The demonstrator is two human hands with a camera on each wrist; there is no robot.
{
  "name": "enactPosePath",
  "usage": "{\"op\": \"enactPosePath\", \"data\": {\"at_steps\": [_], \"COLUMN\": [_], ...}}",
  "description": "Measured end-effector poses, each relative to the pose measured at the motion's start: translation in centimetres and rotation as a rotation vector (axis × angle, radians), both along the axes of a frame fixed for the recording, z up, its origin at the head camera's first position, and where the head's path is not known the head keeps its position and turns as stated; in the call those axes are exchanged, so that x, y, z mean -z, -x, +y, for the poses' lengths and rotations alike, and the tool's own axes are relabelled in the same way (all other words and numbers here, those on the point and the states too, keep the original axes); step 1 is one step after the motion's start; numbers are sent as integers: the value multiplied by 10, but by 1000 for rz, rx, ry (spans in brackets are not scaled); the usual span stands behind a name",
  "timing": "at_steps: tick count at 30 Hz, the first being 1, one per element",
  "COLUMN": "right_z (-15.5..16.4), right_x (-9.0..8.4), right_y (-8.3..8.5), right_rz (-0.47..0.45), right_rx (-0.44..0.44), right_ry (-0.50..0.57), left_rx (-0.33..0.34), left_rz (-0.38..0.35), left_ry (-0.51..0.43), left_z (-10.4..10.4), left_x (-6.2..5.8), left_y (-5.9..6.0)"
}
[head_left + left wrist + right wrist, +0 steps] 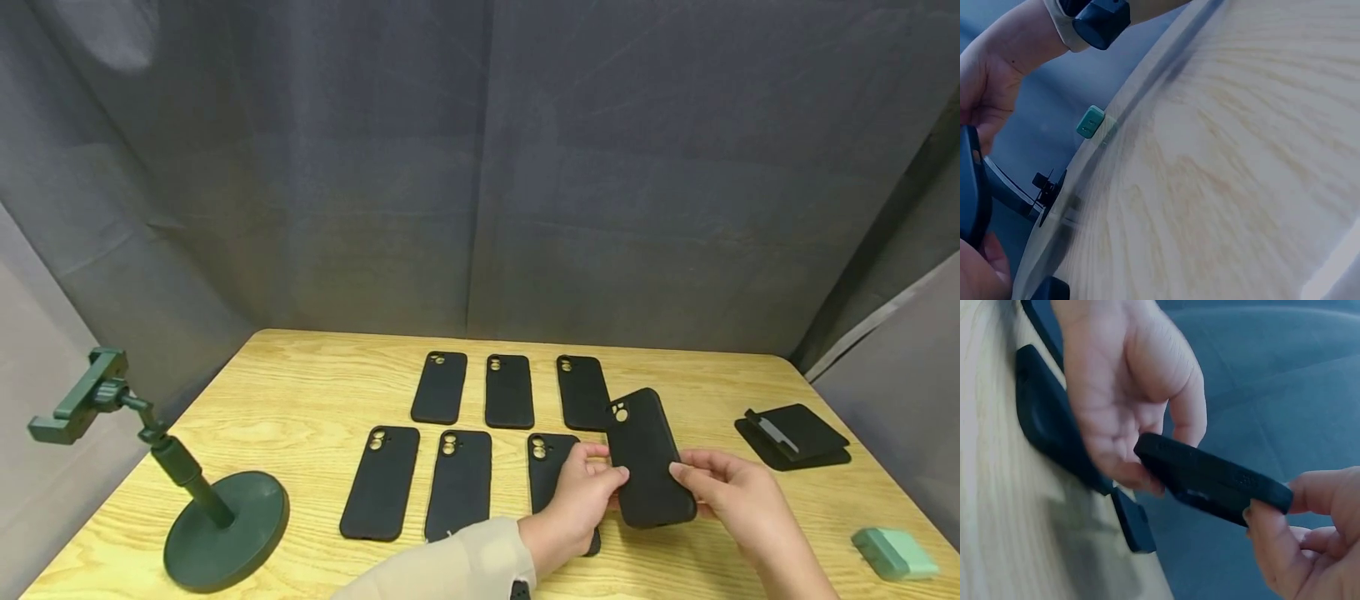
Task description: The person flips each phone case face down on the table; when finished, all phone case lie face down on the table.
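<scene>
A black phone case (648,458) is held up off the table, tilted, its camera cutout at the upper left. My left hand (573,500) pinches its left edge between thumb and fingers. On the opposite edge, my right hand (738,500) grips it the same way, thumb on the back. The right wrist view shows the held phone case (1210,478) edge-on between both hands. Beneath my left hand lies another phone case (550,467), partly covered. Two more cases, a middle one (459,479) and a left one (380,483), complete that front row.
Behind lies a row of three black cases: left (439,387), middle (509,392), right (582,392). A dark green phone stand (225,525) stands at left. At right are a black folded flat item (795,437) and a mint-green block (894,553). A grey curtain (480,167) hangs behind the table.
</scene>
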State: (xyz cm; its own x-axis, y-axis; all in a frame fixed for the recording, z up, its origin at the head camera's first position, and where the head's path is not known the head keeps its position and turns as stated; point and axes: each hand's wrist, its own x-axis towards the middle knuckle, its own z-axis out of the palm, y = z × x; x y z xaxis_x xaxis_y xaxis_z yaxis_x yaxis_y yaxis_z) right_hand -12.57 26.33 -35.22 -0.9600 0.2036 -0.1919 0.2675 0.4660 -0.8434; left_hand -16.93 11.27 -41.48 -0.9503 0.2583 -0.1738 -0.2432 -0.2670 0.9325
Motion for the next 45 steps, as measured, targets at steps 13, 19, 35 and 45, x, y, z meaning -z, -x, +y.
{"op": "enactPosePath", "data": {"at_steps": [13, 19, 35, 45], "right_z": [13, 19, 21, 16], "right_x": [28, 38, 56, 58], "right_y": [10, 12, 17, 22], "right_rz": [-66, -100, -103, -111], "right_rx": [-44, -54, -74, -102], "right_ry": [26, 22, -125, -320], "left_rx": [53, 175, 344, 336], "left_rz": [161, 233, 390, 427], "left_ry": [405, 649, 1064, 1155], "left_z": [-9, -9, -6, -5], "left_x": [-1, -2, -10, -9], "left_y": [1, 3, 15, 16]}}
